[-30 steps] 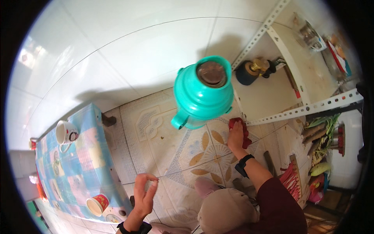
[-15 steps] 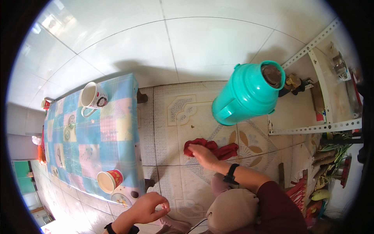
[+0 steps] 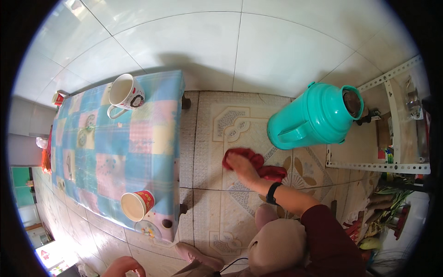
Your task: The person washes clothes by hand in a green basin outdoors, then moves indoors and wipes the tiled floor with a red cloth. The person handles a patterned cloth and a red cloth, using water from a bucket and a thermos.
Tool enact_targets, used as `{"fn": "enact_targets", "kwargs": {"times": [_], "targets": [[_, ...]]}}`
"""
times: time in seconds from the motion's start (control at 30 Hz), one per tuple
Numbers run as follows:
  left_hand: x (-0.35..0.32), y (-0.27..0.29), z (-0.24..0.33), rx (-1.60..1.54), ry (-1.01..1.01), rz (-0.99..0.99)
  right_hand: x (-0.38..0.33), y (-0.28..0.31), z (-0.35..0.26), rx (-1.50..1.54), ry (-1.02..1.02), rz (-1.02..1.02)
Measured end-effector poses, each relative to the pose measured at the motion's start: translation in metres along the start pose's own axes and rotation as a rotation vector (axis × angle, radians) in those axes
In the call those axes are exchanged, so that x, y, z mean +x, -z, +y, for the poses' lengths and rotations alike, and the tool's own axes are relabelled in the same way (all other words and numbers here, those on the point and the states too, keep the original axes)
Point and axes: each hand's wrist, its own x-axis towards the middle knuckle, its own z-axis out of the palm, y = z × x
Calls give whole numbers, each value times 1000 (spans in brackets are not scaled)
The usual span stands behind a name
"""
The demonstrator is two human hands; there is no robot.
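Observation:
A crumpled red cloth (image 3: pixel 270 173) lies on the tiled floor. My right hand (image 3: pixel 243 167) is closed over its left part, pressing it to the tiles. My left hand (image 3: pixel 123 267) shows only in part at the lower edge, loosely curled with its fingers apart and nothing visible in it. Beyond the cloth, to the right, stands a large turquoise thermos flask (image 3: pixel 311 117) with a side handle and a brown stopper. Neither hand touches it.
At left is a low table (image 3: pixel 108 164) under a checked plastic cloth, bearing a white mug (image 3: pixel 124 92) and a red-and-cream paper cup (image 3: pixel 137 206). A white perforated metal shelf (image 3: pixel 378 166) stands at right, near vegetables (image 3: pixel 397 203). A tiled wall (image 3: pixel 277 51) runs behind.
My right hand has shifted slightly, still on the red cloth. My left hand has dropped down and left, mostly out of view. The whole view has moved too.

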Motion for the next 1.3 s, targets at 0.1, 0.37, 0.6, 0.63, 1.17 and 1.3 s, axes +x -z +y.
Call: {"fn": "enact_targets", "kwargs": {"times": [0.1, 0.37, 0.6, 0.63, 1.17, 1.3], "targets": [[-24, -14, 7, -166, -10, 148, -25, -4, -44, 150, 151, -168], [-34, -59, -21, -100, -308, 626, 53, 56, -76, 404, -146, -140], [-97, -81, -198, 382, -500, 610, 152, 74, -2, -49, -331, 249], [-112, -88, -232, 459, -501, 584, 157, 70, 12, -125, -337, 280], [-68, -46, -337, 735, -345, 526, 206, -31, 42, -120, -53, 55], [-68, -38, -343, 744, -357, 516, 144, -38, 0, 14, 43, -15]]}}
